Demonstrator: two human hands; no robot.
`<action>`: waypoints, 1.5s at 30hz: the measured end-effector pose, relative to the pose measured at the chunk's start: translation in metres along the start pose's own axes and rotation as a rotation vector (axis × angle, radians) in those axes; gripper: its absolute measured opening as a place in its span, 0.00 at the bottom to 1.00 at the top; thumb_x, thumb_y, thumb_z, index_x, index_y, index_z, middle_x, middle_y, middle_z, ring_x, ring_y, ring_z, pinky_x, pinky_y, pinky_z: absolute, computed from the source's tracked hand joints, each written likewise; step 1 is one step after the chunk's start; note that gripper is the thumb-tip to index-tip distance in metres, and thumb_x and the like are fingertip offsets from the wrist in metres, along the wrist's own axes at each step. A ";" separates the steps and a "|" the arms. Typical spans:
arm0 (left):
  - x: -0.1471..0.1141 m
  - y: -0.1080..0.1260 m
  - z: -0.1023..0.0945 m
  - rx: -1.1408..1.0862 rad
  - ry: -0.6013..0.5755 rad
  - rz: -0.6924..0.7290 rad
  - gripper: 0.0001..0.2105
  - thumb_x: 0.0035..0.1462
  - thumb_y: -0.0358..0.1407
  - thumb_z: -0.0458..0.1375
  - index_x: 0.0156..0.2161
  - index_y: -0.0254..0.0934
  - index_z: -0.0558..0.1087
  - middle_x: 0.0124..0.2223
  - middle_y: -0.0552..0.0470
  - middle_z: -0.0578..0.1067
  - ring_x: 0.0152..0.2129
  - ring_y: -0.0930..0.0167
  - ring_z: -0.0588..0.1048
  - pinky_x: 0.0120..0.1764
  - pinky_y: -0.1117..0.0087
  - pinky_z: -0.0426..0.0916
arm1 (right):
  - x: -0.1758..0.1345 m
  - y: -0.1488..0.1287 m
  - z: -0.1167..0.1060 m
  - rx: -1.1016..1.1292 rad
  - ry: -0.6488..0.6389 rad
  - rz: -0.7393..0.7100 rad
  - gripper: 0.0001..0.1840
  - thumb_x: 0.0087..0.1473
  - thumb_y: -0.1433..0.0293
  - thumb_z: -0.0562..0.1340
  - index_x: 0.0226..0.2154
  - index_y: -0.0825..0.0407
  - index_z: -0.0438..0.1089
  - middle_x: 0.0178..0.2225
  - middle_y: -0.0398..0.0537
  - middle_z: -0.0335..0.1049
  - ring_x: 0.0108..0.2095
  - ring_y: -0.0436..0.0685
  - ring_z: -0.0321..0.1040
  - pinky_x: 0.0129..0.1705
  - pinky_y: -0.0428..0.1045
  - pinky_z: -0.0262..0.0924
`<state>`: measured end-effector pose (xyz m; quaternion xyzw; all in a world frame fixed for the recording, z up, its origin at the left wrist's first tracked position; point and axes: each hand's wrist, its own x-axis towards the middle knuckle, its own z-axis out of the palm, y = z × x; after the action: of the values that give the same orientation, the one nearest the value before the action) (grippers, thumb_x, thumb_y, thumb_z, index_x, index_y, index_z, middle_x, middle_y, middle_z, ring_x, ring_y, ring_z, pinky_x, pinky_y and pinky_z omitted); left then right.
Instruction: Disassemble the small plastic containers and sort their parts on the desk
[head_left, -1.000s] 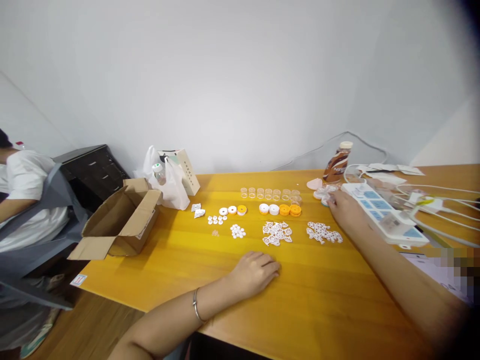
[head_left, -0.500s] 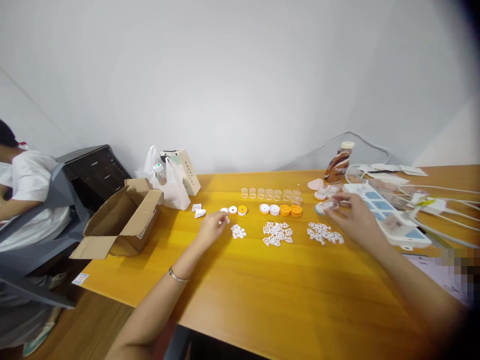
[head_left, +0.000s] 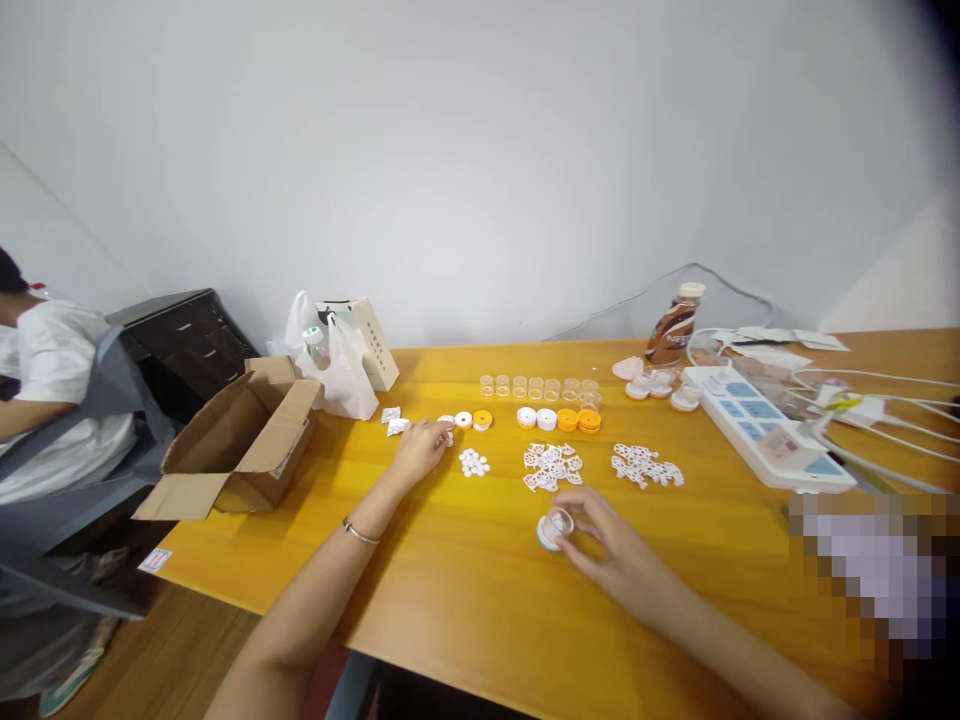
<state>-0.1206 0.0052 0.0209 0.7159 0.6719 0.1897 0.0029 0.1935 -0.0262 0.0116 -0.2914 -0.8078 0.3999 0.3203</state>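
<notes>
My right hand grips a small clear plastic cup with a white and pale blue base, tilted, over the front middle of the table. Further left, my left hand has its fingers curled together at the left end of a row of white and orange round caps; a small white piece shows at the fingertips, partly hidden. Close to that hand lie a pile of small white discs and foil packets. White openwork plastic pieces lie beyond my right hand, with a second pile to their right.
Clear plastic cups stand in a row at the back. Filled round pieces, a brown drink bottle and a power strip with cables are at right. An open cardboard box, a plastic bag and a seated person are left.
My right hand has come from beside the power strip leftward and nearer, carrying the clear cup. One filled round piece now stands by the strip. My left hand has shifted slightly left.
</notes>
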 end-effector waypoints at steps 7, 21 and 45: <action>-0.004 0.008 -0.006 0.030 -0.001 -0.020 0.11 0.54 0.31 0.53 0.43 0.41 0.72 0.39 0.48 0.76 0.39 0.63 0.70 0.43 0.64 0.58 | 0.004 0.002 0.006 -0.044 -0.005 -0.013 0.13 0.52 0.72 0.55 0.43 0.47 0.59 0.39 0.48 0.64 0.43 0.57 0.65 0.48 0.57 0.63; -0.055 0.103 0.025 -0.399 -0.203 0.295 0.24 0.42 0.50 0.63 0.42 0.39 0.69 0.39 0.49 0.72 0.38 0.66 0.69 0.42 0.66 0.60 | 0.021 0.017 0.016 0.101 0.059 -0.031 0.14 0.50 0.69 0.59 0.41 0.47 0.60 0.41 0.48 0.61 0.43 0.57 0.65 0.47 0.58 0.66; -0.055 0.112 0.048 -0.374 -0.145 0.118 0.13 0.43 0.40 0.64 0.31 0.37 0.67 0.32 0.54 0.71 0.32 0.70 0.68 0.35 0.71 0.56 | 0.019 0.032 0.027 -0.230 0.141 0.069 0.13 0.44 0.61 0.64 0.26 0.49 0.60 0.22 0.38 0.57 0.24 0.51 0.57 0.27 0.47 0.56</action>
<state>-0.0012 -0.0462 -0.0097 0.7527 0.5801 0.2588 0.1729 0.1682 -0.0082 -0.0226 -0.3813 -0.8133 0.2939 0.3268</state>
